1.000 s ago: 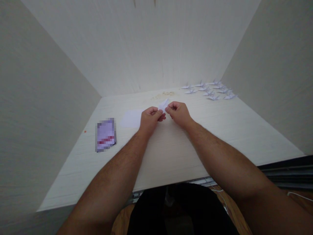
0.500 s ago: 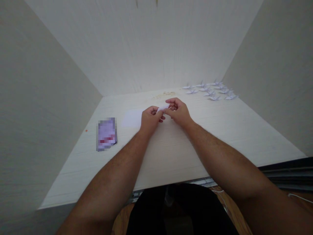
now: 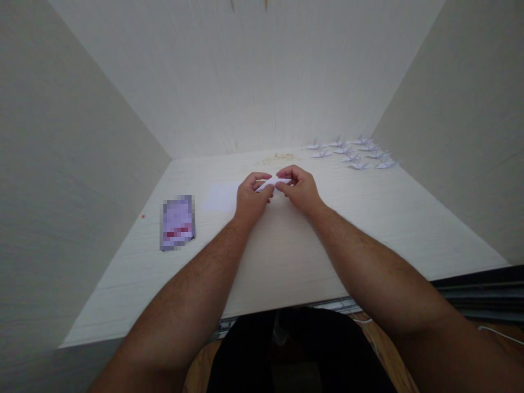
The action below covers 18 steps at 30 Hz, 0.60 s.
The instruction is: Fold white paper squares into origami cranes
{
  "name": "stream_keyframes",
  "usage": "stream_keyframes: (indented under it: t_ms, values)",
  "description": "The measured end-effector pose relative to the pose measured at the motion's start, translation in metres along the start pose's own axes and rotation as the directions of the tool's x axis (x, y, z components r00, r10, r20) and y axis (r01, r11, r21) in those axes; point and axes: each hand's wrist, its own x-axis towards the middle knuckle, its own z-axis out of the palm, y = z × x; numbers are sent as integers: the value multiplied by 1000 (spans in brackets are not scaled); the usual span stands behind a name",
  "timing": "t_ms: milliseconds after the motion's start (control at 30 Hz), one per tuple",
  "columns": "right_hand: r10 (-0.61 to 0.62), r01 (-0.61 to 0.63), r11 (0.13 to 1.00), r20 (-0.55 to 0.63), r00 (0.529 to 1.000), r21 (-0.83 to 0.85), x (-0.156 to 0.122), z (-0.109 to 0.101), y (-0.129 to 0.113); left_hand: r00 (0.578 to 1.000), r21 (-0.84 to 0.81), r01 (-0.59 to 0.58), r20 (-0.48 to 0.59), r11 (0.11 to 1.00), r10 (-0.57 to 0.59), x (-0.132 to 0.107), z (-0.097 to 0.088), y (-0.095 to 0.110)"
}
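Observation:
A small piece of folded white paper (image 3: 275, 181) is held between my two hands above the middle of the table. My left hand (image 3: 252, 197) pinches its left part, thumb on the near side. On the right part, the thumb and fingers of my right hand (image 3: 298, 186) close around the paper. Both thumbs almost meet at its near edge. Fingers cover much of the paper, so its exact folds cannot be made out. Flat white paper (image 3: 222, 196) lies on the table beside my left hand, partly behind it.
Several folded white paper cranes (image 3: 354, 153) stand at the back right of the table (image 3: 282, 256). A pixelated purple item (image 3: 177, 222) lies at the left, near a tiny orange speck (image 3: 143, 216). Yellowish marks (image 3: 278, 158) show near the back wall. Walls rise on three sides.
The folded paper has turned to lie more level across both hands, and more of it shows. My left fingers have stretched up along its far side.

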Motion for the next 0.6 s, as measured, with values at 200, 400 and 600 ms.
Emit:
stream_keyframes:
  t_ms: [200,400,600]
  values:
    - [-1,1,1000,25,1000,29,1,-1,0,1000,8,-22,1,1000,22,1,0,-2]
    - [29,-38,992,73,997,120,3,0,3,998,28,-60,4,998,60,2,0,-3]
    - [72,-97,978,138,988,183,3,0,3,997,12,-72,27,997,72,2,1,-3]
